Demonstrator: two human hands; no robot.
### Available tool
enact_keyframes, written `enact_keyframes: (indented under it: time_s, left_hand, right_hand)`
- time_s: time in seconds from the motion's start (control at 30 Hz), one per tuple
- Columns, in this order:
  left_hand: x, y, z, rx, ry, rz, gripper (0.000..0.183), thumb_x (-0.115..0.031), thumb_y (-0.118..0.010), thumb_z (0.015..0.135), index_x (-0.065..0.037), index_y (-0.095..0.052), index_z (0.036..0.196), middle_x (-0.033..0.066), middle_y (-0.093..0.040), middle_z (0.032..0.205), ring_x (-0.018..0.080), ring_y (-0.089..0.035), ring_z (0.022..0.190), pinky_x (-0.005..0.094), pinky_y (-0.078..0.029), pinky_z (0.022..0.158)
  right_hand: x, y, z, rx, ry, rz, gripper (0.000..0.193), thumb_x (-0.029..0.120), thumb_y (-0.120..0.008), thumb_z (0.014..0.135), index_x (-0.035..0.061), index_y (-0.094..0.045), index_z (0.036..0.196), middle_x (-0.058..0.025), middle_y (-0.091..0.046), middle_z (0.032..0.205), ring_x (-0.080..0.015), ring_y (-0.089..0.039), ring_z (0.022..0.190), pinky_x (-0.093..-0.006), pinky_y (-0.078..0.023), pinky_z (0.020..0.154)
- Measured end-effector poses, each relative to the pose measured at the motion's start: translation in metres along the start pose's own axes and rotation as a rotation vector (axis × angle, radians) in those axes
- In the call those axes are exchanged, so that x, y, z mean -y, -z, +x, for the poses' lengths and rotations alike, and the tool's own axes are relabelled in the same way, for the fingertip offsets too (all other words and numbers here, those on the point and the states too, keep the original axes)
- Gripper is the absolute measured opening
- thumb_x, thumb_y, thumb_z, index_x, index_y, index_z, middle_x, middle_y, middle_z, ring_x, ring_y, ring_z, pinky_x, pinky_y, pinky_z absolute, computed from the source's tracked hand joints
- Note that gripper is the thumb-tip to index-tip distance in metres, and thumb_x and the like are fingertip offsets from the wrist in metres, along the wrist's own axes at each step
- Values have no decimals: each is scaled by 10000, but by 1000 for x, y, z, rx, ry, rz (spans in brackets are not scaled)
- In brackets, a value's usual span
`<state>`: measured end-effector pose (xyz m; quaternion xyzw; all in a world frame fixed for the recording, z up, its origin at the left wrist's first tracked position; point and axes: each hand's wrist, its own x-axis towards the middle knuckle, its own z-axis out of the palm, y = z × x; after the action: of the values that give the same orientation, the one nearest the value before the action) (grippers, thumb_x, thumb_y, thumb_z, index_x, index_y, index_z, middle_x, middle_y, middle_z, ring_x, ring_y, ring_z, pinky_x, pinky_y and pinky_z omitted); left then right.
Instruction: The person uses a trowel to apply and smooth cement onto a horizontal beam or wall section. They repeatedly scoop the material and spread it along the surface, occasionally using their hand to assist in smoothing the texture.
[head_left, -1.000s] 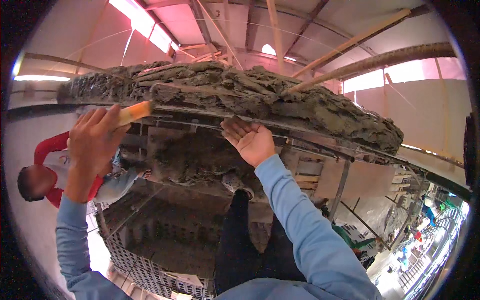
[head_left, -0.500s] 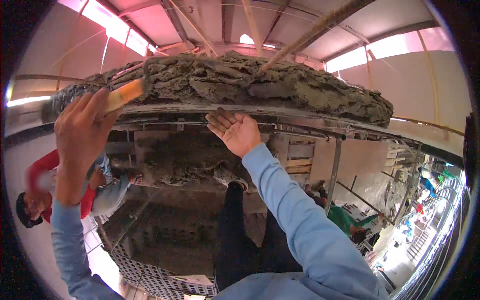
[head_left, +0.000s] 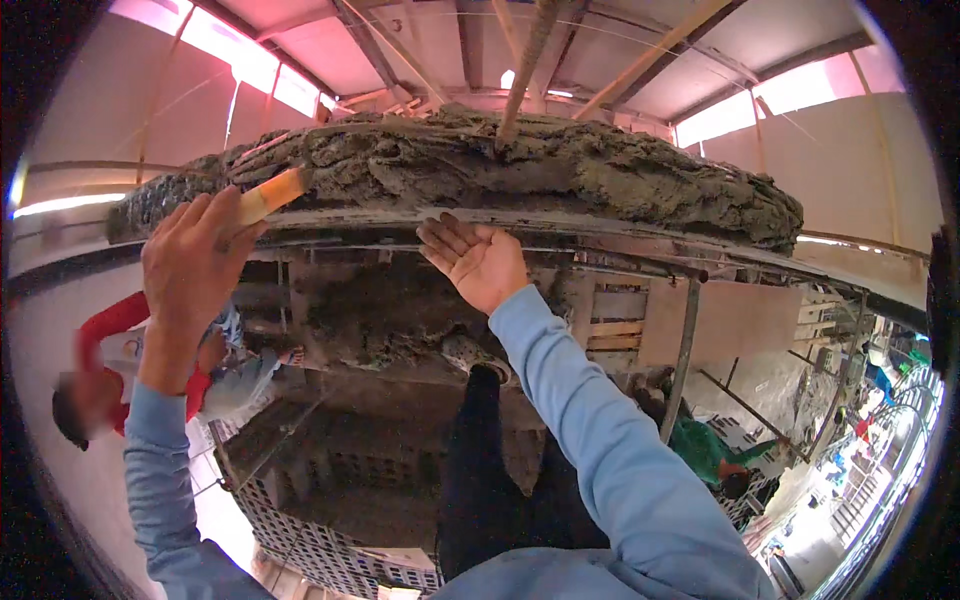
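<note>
A long mass of grey-brown clay or mud (head_left: 450, 165), rough and layered, lies along a narrow ledge (head_left: 600, 228) in front of me. My left hand (head_left: 195, 265) is raised at its left part, fingers closed round what looks like a flat brush (head_left: 270, 195) with a yellow-orange body. The brush's dark tip points right, at the clay's face; whether it touches cannot be made out. My right hand (head_left: 478, 262) is open, palm up, by the ledge's lower edge near the middle. Its fingers are darkened with mud, and nothing lies in the palm.
A person in red (head_left: 110, 350) sits low at the left; another in green (head_left: 705, 450) is below right. Metal scaffold poles (head_left: 685, 360) stand at the right. Under my legs are mud-covered boards (head_left: 360, 430) and a perforated panel (head_left: 320, 545). Slanted timber poles (head_left: 528, 70) meet the clay from above.
The whole view has shifted slightly, with the scene sitting further right. My left hand keeps hold of the brush beside the clay. My right hand stays open by the ledge.
</note>
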<state>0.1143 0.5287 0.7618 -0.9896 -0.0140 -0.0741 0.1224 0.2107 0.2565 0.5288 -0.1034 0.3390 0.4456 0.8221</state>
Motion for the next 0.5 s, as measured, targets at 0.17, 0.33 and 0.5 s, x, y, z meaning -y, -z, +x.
enact_keyframes:
  time_s: [0.17,0.33,0.5]
  left_hand:
    - [-1,12,-42,4,169,-21,326,-301,-773,828,-88,-691,1061,118,-690,866,328,-679,754,442,-544,646]
    - [-57,45,-100,-28,413,-153,310,-407,-714,882,-125,-617,798,99,-608,680,309,-626,582,447,-486,506]
    - [-140,65,-148,156,949,-649,421,-507,-712,864,-132,-675,1052,142,-700,849,380,-686,823,465,-537,714]
  right_hand:
    - [3,-3,-4,-6,-43,26,486,167,-317,1013,-108,-384,1408,-310,-385,1517,-448,-380,1428,-576,-296,1209]
    - [-27,13,-18,82,-225,-6,615,192,-428,962,-75,-312,1503,-243,-438,1504,-421,-397,1421,-580,-330,1194]
    - [15,19,-25,-46,-273,-226,557,225,-405,962,-45,-410,1448,-226,-510,1443,-422,-484,1354,-574,-363,1173]
